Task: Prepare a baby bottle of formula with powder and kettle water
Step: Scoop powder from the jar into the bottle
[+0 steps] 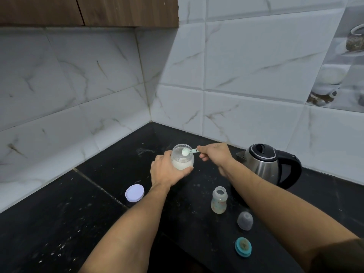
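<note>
My left hand [167, 171] grips a clear jar of white formula powder [182, 157] standing open on the black counter. My right hand [214, 153] pinches the handle of a pale green scoop [187, 151], whose bowl, heaped with powder, hovers over the jar's mouth. The baby bottle [219, 200] stands upright and uncapped nearer to me, to the right of the jar. A steel kettle with a black lid and handle [269, 162] sits at the right against the wall.
The jar's white lid [135, 193] lies left of my left forearm. A grey bottle cap [245, 220] and a teal nipple ring [243, 246] rest in front of the bottle. Tiled walls meet in a corner behind the counter [59, 223]. Powder specks dot the surface.
</note>
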`<state>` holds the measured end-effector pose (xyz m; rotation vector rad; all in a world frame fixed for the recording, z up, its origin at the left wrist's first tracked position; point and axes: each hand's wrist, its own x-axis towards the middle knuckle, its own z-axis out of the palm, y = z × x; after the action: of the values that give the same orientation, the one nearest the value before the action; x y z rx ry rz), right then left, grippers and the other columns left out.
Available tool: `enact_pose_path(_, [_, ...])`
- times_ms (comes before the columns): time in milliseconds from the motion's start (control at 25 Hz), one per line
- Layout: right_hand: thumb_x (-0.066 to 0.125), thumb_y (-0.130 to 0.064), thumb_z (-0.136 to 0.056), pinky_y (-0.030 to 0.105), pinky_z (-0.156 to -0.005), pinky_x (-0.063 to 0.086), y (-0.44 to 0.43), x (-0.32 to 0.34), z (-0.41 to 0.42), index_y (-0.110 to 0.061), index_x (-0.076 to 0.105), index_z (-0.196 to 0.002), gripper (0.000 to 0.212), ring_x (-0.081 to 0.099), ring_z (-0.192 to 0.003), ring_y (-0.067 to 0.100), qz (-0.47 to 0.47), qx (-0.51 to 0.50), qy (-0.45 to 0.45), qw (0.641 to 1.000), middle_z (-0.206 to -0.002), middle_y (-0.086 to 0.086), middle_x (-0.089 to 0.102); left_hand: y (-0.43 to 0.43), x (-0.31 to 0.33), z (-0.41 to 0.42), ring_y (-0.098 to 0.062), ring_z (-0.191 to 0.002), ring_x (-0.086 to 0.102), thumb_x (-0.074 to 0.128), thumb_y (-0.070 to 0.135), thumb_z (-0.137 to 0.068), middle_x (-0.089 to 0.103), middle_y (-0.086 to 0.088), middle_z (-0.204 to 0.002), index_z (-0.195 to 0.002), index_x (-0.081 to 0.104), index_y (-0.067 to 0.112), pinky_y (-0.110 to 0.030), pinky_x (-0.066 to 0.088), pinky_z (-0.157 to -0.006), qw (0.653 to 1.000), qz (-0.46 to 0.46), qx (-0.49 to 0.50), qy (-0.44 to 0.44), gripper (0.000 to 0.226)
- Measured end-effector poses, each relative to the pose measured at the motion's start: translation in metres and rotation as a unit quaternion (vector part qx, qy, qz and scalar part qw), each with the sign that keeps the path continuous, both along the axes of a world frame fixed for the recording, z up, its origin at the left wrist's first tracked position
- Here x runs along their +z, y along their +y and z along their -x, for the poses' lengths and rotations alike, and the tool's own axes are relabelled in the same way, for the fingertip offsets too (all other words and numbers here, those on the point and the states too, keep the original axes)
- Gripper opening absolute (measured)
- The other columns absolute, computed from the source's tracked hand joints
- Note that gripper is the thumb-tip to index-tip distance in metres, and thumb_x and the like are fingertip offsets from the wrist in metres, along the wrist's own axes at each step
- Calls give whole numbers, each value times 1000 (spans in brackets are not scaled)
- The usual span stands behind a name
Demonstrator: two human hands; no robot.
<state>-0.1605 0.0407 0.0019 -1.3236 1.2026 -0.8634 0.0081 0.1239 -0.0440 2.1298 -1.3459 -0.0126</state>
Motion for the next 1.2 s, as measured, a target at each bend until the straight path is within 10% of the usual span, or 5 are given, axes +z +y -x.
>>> enact_pose_path(920, [77,-27,-92,25,-58,37,45,-46,-86,-15,75,-88,13,59,-61,7,-138,55,32,988,-70,-4,72,71,-85,-67,-22,-134,52,76,84,-62,57,2,-134,-133,52,22,-39,42,-108,979,-156,95,94,97])
enact_pose_path(1200, [78,-29,-91,23,-61,41,34,-28,-72,-14,76,-88,15,62,-61,6,-129,35,6,991,-71,-5,73,69,-52,-68,-22,-161,-13,76,93,-46,3,-6,-176,-166,1,7,-45,1,-131,987,-119,57,93,166])
